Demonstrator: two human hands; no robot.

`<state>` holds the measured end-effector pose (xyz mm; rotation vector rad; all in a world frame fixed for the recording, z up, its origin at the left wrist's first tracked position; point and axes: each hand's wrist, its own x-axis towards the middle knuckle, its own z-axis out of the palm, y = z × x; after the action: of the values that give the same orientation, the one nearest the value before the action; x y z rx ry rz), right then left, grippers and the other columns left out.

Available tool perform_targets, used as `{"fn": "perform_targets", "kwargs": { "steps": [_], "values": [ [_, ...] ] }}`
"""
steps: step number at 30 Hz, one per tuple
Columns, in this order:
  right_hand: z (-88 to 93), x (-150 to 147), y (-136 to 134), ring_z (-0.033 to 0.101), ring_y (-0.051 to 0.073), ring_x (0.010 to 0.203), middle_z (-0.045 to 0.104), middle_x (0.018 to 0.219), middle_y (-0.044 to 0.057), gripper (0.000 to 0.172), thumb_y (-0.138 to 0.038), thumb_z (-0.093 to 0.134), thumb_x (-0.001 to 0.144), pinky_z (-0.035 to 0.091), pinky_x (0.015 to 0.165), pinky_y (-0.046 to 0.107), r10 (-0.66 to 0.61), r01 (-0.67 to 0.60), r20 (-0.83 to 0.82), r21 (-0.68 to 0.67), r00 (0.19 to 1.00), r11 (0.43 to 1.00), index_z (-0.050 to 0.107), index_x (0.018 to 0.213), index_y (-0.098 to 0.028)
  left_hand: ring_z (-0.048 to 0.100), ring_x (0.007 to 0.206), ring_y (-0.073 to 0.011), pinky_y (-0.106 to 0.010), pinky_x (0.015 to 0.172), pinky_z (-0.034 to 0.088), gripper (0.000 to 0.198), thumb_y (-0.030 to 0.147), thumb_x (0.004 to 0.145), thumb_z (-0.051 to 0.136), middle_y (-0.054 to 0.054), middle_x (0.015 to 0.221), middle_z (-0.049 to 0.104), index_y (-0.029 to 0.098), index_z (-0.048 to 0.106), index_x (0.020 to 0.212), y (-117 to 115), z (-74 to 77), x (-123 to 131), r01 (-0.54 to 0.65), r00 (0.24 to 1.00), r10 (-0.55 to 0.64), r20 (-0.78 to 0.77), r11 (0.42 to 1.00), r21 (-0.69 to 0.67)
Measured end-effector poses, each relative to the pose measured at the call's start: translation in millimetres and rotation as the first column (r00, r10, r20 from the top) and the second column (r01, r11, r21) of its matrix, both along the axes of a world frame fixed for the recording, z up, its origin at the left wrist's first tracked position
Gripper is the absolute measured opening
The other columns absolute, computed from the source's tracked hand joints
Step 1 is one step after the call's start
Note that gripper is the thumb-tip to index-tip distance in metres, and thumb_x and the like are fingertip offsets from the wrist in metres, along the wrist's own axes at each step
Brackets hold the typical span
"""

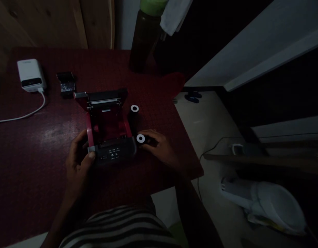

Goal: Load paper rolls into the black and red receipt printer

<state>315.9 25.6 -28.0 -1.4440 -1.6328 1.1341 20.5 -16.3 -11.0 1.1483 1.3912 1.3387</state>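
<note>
A small red and black label printer (114,153) sits on the dark red table with its lid (104,98) raised and its red inner bay in view. My left hand (80,155) grips the printer's left front corner, thumb on top and fingers along the side. Beside its right front corner, my right hand (157,143) pinches a small paper roll (140,138), whose white ring-shaped end faces up. Another such roll (134,109) stands on the table just behind, near the printer's right side. The bay appears to hold no roll.
A white power bank (31,74) with a cable (34,112) lies at the back left, near a small black item (67,83). A tall bottle (144,38) with a green lid stands at the back. The table's right edge drops to a floor with slippers (193,96).
</note>
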Motion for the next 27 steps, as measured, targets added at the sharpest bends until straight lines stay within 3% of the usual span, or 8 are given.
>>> {"fn": "perform_targets", "kwargs": {
  "steps": [6, 9, 12, 15, 19, 22, 24, 27],
  "values": [
    [-6.4, -9.2, 8.6, 0.079, 0.026, 0.119, 0.088, 0.122, 0.005, 0.033, -0.013, 0.084, 0.086, 0.059, 0.113, 0.049, -0.021, 0.021, -0.018, -0.009, 1.000, 1.000, 0.087, 0.116, -0.027, 0.074, 0.142, -0.0358, -0.043, 0.110, 0.069, 0.055, 0.051, 0.106, 0.080, -0.006, 0.164, 0.071, 0.035, 0.074, 0.158, -1.2, -5.4, -2.3, 0.001, 1.000, 0.000, -0.031, 0.999, 0.034],
    [-2.6, -4.3, 4.9, 0.080, 0.026, 0.115, 0.088, 0.117, 0.005, 0.026, -0.023, 0.086, 0.088, 0.061, 0.108, 0.048, -0.065, 0.063, -0.030, -0.046, 0.997, 0.997, 0.085, 0.114, -0.026, 0.074, 0.143, -0.0365, -0.044, 0.110, 0.069, 0.056, 0.051, 0.105, 0.081, -0.006, 0.168, 0.069, 0.034, 0.075, 0.157, -1.9, -6.9, -2.1, -0.020, 1.000, 0.021, -0.017, 0.999, 0.026],
    [11.4, 6.1, -5.7, 0.081, 0.026, 0.108, 0.086, 0.111, 0.004, 0.029, -0.040, 0.089, 0.089, 0.065, 0.098, 0.043, -0.137, 0.132, -0.055, -0.090, 0.989, 0.987, 0.082, 0.113, -0.026, 0.072, 0.146, -0.0379, -0.046, 0.111, 0.068, 0.055, 0.050, 0.106, 0.081, -0.004, 0.170, 0.067, 0.038, 0.075, 0.159, -2.8, -5.6, -1.4, -0.010, 1.000, 0.010, 0.009, 1.000, 0.004],
    [39.9, 14.3, -18.0, 0.080, 0.026, 0.101, 0.083, 0.104, 0.002, 0.034, -0.049, 0.094, 0.086, 0.066, 0.091, 0.040, -0.163, 0.146, -0.143, -0.121, 0.976, 0.982, 0.081, 0.110, -0.028, 0.072, 0.147, -0.0386, -0.049, 0.111, 0.068, 0.053, 0.050, 0.106, 0.081, -0.002, 0.166, 0.070, 0.043, 0.075, 0.158, -3.0, -4.9, -1.5, 0.010, 0.999, -0.009, 0.031, 1.000, -0.001],
    [90.6, 9.5, -23.9, 0.082, 0.027, 0.101, 0.085, 0.106, 0.004, 0.034, -0.051, 0.096, 0.087, 0.068, 0.089, 0.039, 0.012, -0.049, -0.233, -0.154, 0.972, 0.987, 0.084, 0.110, -0.029, 0.071, 0.149, -0.0393, -0.050, 0.112, 0.069, 0.055, 0.050, 0.105, 0.082, -0.003, 0.165, 0.071, 0.042, 0.074, 0.159, -2.8, -8.7, -2.4, 0.010, 0.999, -0.010, 0.034, 1.000, 0.004],
    [121.5, -3.5, -16.7, 0.083, 0.028, 0.108, 0.087, 0.115, 0.005, 0.027, -0.045, 0.090, 0.093, 0.068, 0.093, 0.040, 0.198, -0.243, -0.240, -0.176, 0.950, 0.954, 0.084, 0.115, -0.030, 0.070, 0.150, -0.0394, -0.049, 0.109, 0.070, 0.058, 0.051, 0.105, 0.083, -0.006, 0.164, 0.072, 0.039, 0.073, 0.160, -3.3, -10.8, -2.7, 0.003, 0.999, -0.003, 0.045, 1.000, 0.012],
    [132.3, -14.1, -7.8, 0.083, 0.027, 0.111, 0.087, 0.118, 0.004, 0.023, -0.040, 0.083, 0.099, 0.068, 0.095, 0.041, 0.299, -0.331, -0.185, -0.172, 0.936, 0.928, 0.083, 0.119, -0.030, 0.072, 0.148, -0.0383, -0.049, 0.110, 0.069, 0.058, 0.052, 0.106, 0.082, -0.007, 0.163, 0.073, 0.039, 0.072, 0.161, -4.1, -10.6, -2.9, 0.023, 0.998, -0.024, 0.056, 1.000, 0.009],
    [132.2, -32.8, 8.4, 0.082, 0.027, 0.117, 0.087, 0.124, 0.003, 0.023, -0.034, 0.073, 0.105, 0.066, 0.100, 0.042, 0.375, -0.374, -0.003, -0.100, 0.927, 0.922, 0.081, 0.127, -0.030, 0.073, 0.147, -0.0372, -0.053, 0.115, 0.066, 0.058, 0.054, 0.108, 0.079, -0.008, 0.165, 0.072, 0.037, 0.069, 0.162, -5.6, -9.3, -3.6, 0.039, 0.999, -0.038, 0.036, 0.999, -0.005]
  ]
}}
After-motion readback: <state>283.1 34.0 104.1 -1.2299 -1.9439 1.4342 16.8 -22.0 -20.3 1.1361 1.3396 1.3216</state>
